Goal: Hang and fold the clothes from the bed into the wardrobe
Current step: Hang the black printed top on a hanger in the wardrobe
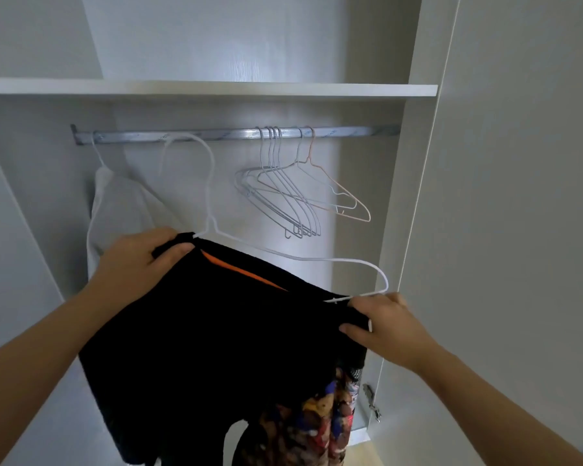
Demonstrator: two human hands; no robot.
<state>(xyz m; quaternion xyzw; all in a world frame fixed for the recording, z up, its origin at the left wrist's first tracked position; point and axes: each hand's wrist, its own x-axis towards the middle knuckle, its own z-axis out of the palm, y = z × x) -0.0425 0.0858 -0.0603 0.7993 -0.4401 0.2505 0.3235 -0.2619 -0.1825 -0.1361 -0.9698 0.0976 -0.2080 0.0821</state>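
Left hand (138,260): clenched on the top edge of the black garment (216,331), just beside the neck of the white wire hanger (210,216).
Right hand (387,327): closed round the garment's other top corner, where the hanger's end was pressed to the cloth.
Black garment: held up before the open wardrobe, below the rail (216,133); an orange strip (236,269) was shown at its opening.
Hanger hook: seen against the rail; whether it was hooked over could not be told.
Writing: small print on the rail, too blurred to be read.
On the rail: a pale garment (122,203) at left, empty hangers (283,193) at right.
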